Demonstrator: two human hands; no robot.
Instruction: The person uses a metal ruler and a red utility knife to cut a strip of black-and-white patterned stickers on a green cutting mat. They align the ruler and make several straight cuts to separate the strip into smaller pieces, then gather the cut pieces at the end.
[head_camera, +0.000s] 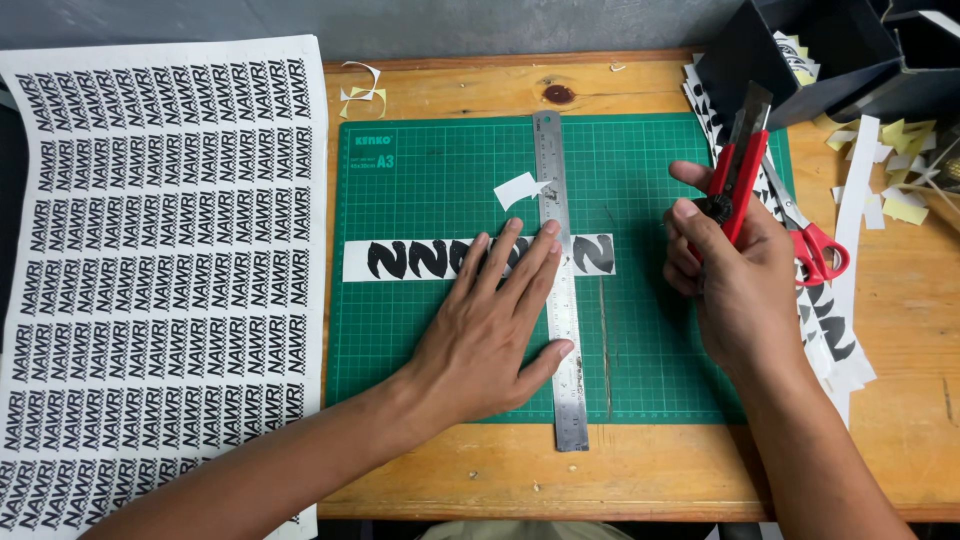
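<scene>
Head view: wooden bench (640, 480) with a green gridded cutting mat (420, 340) in the middle. A big white sheet (160, 250) printed with rows of small black lettering lies off the mat's left edge, partly hanging over the bench. Top right, dark open boxes (820, 50), yellow and white paper scraps (900, 200), and red-handled scissors (815, 245) on a pile of cut strips (835, 340). A small white offcut (515, 190) sits just beside the steel ruler (560, 300), which runs straight up the mat, thin, flat, shiny. Under it, crosswise, a long white paper strip (400, 260) with bold black curved shapes; its middle is hidden by the left hand (490, 340), spread wide and flat, pressing strip and ruler. Right hand (735, 290) is closed around a red utility knife (738, 170), blade pointing up, clear of the mat, right of the ruler.
</scene>
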